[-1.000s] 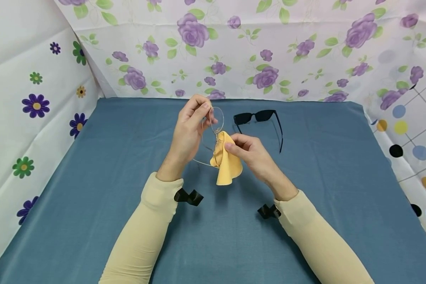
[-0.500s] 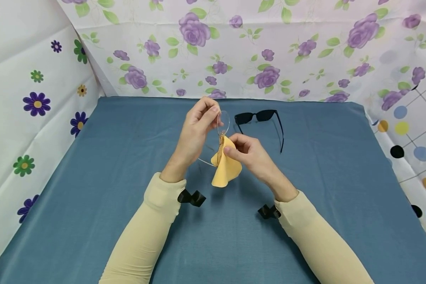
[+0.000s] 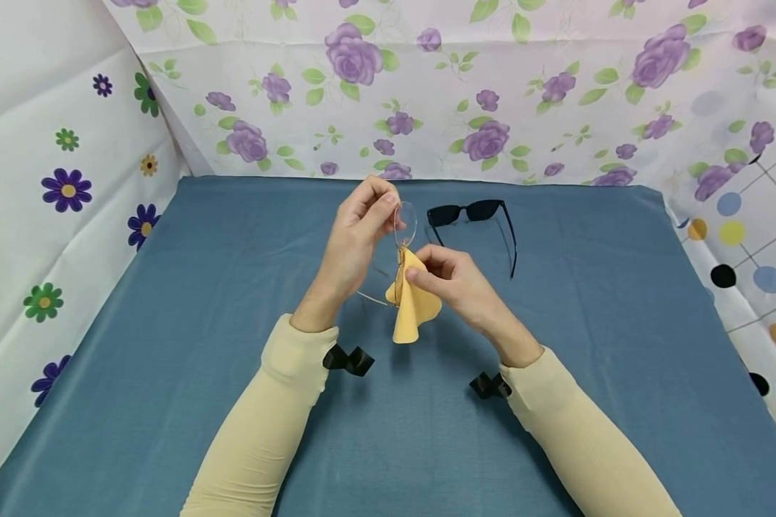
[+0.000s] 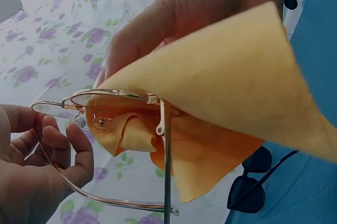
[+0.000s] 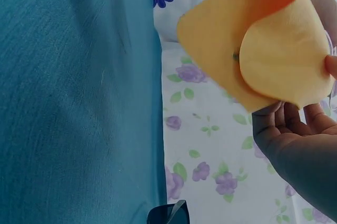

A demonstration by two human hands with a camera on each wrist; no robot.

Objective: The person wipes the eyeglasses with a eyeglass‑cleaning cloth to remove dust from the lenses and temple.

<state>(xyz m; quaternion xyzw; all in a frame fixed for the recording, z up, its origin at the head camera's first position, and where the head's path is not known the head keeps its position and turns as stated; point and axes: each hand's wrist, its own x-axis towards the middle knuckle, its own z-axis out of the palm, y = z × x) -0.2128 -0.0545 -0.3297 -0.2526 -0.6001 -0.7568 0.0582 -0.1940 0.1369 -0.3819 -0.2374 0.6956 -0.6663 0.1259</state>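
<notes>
Thin gold-rimmed eyeglasses hang in the air above the table, temples unfolded. My left hand pinches them by the rim at the far lens, which is bare in the head view. A yellow cloth is folded over the near lens, covering most of it there. Thumb and fingers of my right hand pinch the cloth around that lens. In the right wrist view the cloth hides most of the eyeglasses. The left wrist view shows cloth on both sides of the near lens.
Black sunglasses lie with temples spread on the blue tablecloth, just beyond my right hand. A flower-printed sheet stands behind the table. Black camera mounts stick out from both cuffs.
My left hand has shifted slightly right and toward me with the eyeglasses. The cloth's hanging part has swung left and partly back. My right hand stays nearly in place.
</notes>
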